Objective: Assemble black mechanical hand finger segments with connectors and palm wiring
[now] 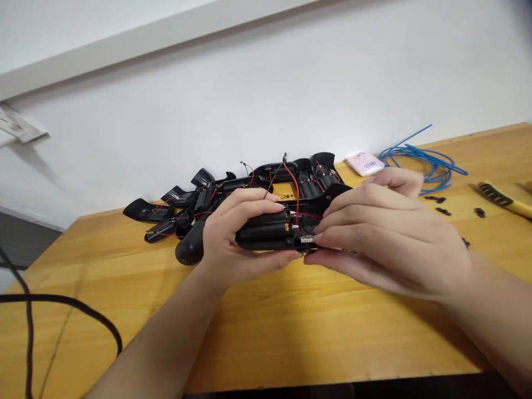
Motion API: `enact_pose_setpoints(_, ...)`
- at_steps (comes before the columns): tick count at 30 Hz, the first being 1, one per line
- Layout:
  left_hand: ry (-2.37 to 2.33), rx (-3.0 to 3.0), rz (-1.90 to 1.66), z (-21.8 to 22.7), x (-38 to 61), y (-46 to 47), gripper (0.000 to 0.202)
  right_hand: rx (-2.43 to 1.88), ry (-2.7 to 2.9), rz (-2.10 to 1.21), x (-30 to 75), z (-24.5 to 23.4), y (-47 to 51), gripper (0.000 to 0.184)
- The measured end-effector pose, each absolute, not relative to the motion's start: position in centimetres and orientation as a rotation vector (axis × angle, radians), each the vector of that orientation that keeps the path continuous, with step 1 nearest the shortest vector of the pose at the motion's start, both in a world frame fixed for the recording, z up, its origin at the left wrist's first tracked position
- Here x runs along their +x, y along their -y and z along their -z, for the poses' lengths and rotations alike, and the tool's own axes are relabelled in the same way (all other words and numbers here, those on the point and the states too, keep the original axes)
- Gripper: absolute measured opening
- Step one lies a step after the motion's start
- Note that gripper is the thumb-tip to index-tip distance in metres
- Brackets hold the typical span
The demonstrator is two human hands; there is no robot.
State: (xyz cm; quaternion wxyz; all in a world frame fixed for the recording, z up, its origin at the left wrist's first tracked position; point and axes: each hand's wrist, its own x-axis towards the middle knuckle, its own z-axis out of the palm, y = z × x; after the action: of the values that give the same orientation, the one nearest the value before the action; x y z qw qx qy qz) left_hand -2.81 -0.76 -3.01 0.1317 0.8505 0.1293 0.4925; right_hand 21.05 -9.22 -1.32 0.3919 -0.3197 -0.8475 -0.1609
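A black plastic housing half (pixel 261 230) with a battery compartment lies across both hands above the table. My left hand (pixel 228 238) wraps round its rounded left part, thumb underneath and fingers over the top. My right hand (pixel 382 233) closes on the other end, fingertips pressed beside a small white connector (pixel 306 240). A red wire (pixel 297 194) and a black wire loop up from the housing to a small plug (pixel 285 158). Whether the right fingertips pinch a separate small part is hidden.
Behind the hands lie several similar black housings (pixel 318 172) with red wires. A pink-white packet (pixel 366 163), coiled blue cable (pixel 432 163), small black pieces (pixel 443 211) and a yellow-black tool handle (pixel 505 198) are at right. A black cord (pixel 75 302) hangs at left.
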Motion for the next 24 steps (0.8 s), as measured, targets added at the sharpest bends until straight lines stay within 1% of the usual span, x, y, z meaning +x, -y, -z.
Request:
enact_pose_setpoints(1,-0.376,2.474,-1.450,2.9,-2.8,0.8,0.058,-0.822,2.137,0.432,21.2,1.4,9.3,0.015)
enact_pose_setpoints(2,-0.383,2.469,-1.470,2.9,-2.8,0.9,0.057,-0.830,2.112,0.460,21.3,1.4,9.3,0.022)
enact_pose_setpoints(3,-0.386,2.459,-1.494,2.8,-2.8,0.9,0.056,-0.853,2.075,0.476,21.4,1.5,9.2,0.033)
enact_pose_setpoints(5,-0.386,2.439,-1.536,2.7,-2.8,1.0,0.055,-0.892,1.994,0.473,21.7,1.7,9.0,0.062)
enact_pose_setpoints(7,-0.374,2.431,-1.559,2.7,-2.8,1.0,0.056,-0.914,1.952,0.372,21.8,2.0,8.7,0.086)
enact_pose_setpoints(9,-0.339,2.427,-1.562,2.8,-2.7,1.0,0.058,-0.897,1.965,0.173,21.8,2.5,8.4,0.097)
enact_pose_setpoints(11,-0.324,2.427,-1.563,2.9,-2.7,0.9,0.060,-0.869,1.965,-0.031,21.7,2.9,8.2,0.099)
enact_pose_setpoints(13,-0.321,2.434,-1.556,3.0,-2.6,0.9,0.061,-0.863,1.947,-0.138,21.7,3.3,8.2,0.099)
enact_pose_setpoints(20,-0.361,2.514,-1.519,3.2,-2.4,1.2,0.056,-0.877,1.956,-0.080,21.9,3.7,8.1,0.099)
enact_pose_setpoints(24,-0.352,2.592,-1.451,3.4,-2.4,1.1,0.065,-0.928,1.940,-0.063,21.8,3.9,8.0,0.097)
